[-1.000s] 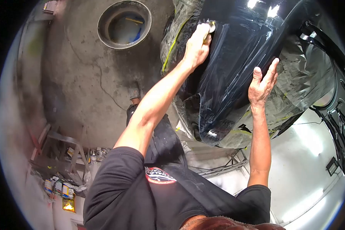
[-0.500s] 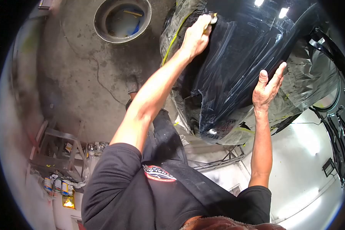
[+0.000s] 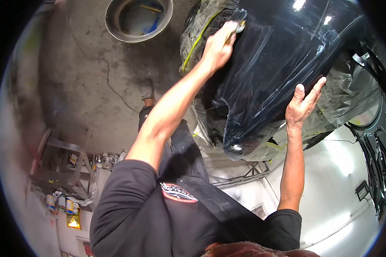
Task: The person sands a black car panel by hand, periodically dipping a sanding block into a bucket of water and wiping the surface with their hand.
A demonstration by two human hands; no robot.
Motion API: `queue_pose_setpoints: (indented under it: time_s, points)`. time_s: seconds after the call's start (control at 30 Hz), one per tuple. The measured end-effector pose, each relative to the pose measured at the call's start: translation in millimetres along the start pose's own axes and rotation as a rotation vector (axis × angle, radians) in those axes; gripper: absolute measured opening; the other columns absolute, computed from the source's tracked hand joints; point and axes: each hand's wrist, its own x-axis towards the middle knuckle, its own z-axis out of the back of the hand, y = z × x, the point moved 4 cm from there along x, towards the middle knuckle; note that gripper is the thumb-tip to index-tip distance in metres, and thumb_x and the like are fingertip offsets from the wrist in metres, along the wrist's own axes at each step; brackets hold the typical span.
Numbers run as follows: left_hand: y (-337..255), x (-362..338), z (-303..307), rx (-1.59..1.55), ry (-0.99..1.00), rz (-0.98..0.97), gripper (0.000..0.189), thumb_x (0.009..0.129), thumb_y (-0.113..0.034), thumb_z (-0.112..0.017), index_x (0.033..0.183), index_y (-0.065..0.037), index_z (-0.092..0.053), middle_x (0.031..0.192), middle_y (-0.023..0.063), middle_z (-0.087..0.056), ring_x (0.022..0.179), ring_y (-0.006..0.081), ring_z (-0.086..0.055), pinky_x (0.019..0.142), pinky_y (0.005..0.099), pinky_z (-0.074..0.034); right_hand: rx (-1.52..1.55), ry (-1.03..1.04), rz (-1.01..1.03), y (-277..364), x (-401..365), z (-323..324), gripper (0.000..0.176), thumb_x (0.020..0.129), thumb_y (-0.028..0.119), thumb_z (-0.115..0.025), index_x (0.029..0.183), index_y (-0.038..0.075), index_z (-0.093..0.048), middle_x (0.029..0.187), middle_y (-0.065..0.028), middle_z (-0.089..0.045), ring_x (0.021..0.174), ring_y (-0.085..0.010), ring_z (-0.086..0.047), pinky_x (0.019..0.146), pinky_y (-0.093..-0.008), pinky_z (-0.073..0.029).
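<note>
Our left hand (image 3: pixel 218 48) pinches a small pale pad (image 3: pixel 239 27) and presses it on the far end of the glossy black car panel (image 3: pixel 270 64). Our right hand (image 3: pixel 302 107) lies open and flat on the panel's side, just beside the plastic sheeting (image 3: pixel 351 94).

A round tub (image 3: pixel 138 20) sits on the cracked concrete floor (image 3: pixel 85 77). Well apart from the tub, paint cans (image 3: pixel 62 204) cluster just beside a metal stand (image 3: pixel 64 158).

Both arms outstretched, left hand (image 3: pixel 218 47) clenched, right hand (image 3: pixel 302 107) splayed flat.
</note>
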Motion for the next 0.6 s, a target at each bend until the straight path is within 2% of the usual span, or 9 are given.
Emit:
queue_pose_setpoints:
  time_s: [0.13, 0.2, 0.23, 0.3, 0.37, 0.4, 0.47, 0.5, 0.6]
  points:
    - [23, -108, 34, -0.030, 0.094, 0.304, 0.037, 0.103, -0.010, -0.056, 0.140, -0.005, -0.059, 0.145, 0.0152, -0.059, 0.142, 0.0267, -0.048, 0.119, 0.0385, -0.037, 0.006, 0.005, 0.014, 0, 1, 0, 0.079, 0.106, 0.048, -0.047, 0.159, -0.005, -0.022, 0.164, -0.0263, -0.028, 0.152, -0.0401, -0.026, 0.125, -0.0472, -0.017]
    - [26, -78, 21, 0.018, 0.088, 0.314, 0.036, 0.102, -0.009, -0.057, 0.138, -0.005, -0.061, 0.144, 0.0165, -0.059, 0.140, 0.0283, -0.051, 0.118, 0.0392, -0.039, 0.002, 0.010, 0.003, -1, 0, 2, 0.080, 0.105, 0.048, -0.049, 0.159, -0.006, -0.022, 0.163, -0.0269, -0.028, 0.151, -0.0413, -0.027, 0.124, -0.0479, -0.020]
    - [24, -40, 8, 0.045, 0.067, 0.114, 0.041, 0.099, -0.007, -0.059, 0.140, -0.005, -0.058, 0.142, 0.0220, -0.058, 0.137, 0.0349, -0.052, 0.117, 0.0405, -0.041, -0.001, 0.003, 0.005, -2, 0, 1, 0.081, 0.104, 0.048, -0.051, 0.158, -0.006, -0.023, 0.162, -0.0276, -0.029, 0.150, -0.0429, -0.029, 0.123, -0.0491, -0.022]
    - [12, 52, -21, 0.080, -0.011, -0.184, 0.029, 0.097, -0.009, -0.058, 0.125, -0.002, -0.062, 0.127, 0.0259, -0.063, 0.121, 0.0427, -0.060, 0.103, 0.0439, -0.053, -0.008, 0.000, -0.003, -4, 0, 0, 0.082, 0.104, 0.048, -0.053, 0.158, -0.006, -0.023, 0.161, -0.0284, -0.031, 0.148, -0.0444, -0.031, 0.122, -0.0505, -0.024]
    - [16, 115, -42, 0.037, 0.151, 0.239, 0.033, 0.096, -0.003, -0.046, 0.126, -0.009, -0.060, 0.112, 0.0259, -0.067, 0.104, 0.0418, -0.067, 0.083, 0.0469, -0.053, -0.004, 0.001, -0.018, -1, 1, 0, 0.083, 0.104, 0.049, -0.053, 0.158, -0.006, -0.023, 0.161, -0.0286, -0.031, 0.147, -0.0443, -0.032, 0.122, -0.0507, -0.024]
    - [6, 120, -38, -0.033, -0.001, 0.018, 0.027, 0.097, -0.007, -0.047, 0.120, -0.012, -0.061, 0.099, 0.0239, -0.068, 0.090, 0.0420, -0.069, 0.074, 0.0460, -0.054, -0.006, 0.007, -0.019, -2, -1, 1, 0.083, 0.103, 0.049, -0.052, 0.158, -0.006, -0.023, 0.160, -0.0287, -0.031, 0.147, -0.0443, -0.032, 0.122, -0.0508, -0.024]
    - [8, 98, -29, 0.147, 0.231, 0.068, 0.018, 0.095, -0.007, -0.056, 0.112, -0.002, -0.060, 0.115, 0.0259, -0.064, 0.108, 0.0443, -0.063, 0.093, 0.0486, -0.056, 0.000, 0.003, -0.016, -2, 1, 0, 0.083, 0.103, 0.049, -0.052, 0.158, -0.006, -0.023, 0.160, -0.0289, -0.031, 0.146, -0.0445, -0.033, 0.121, -0.0509, -0.025]
    - [16, 69, -24, 0.125, 0.038, -0.210, 0.024, 0.094, -0.006, -0.057, 0.118, -0.002, -0.060, 0.121, 0.0246, -0.064, 0.113, 0.0437, -0.062, 0.096, 0.0478, -0.055, 0.003, 0.007, -0.011, -1, 4, -1, 0.082, 0.104, 0.048, -0.051, 0.158, -0.007, -0.022, 0.162, -0.0280, -0.029, 0.149, -0.0428, -0.030, 0.123, -0.0494, -0.022]
    - [7, -3, 6, 0.102, 0.181, -0.066, 0.047, 0.091, 0.002, -0.060, 0.138, 0.000, -0.054, 0.135, 0.0260, -0.060, 0.132, 0.0421, -0.054, 0.112, 0.0457, -0.046, 0.012, 0.028, -0.012, 0, 2, 0, 0.080, 0.106, 0.046, -0.048, 0.158, -0.007, -0.021, 0.165, -0.0264, -0.024, 0.154, -0.0393, -0.022, 0.126, -0.0462, -0.016]
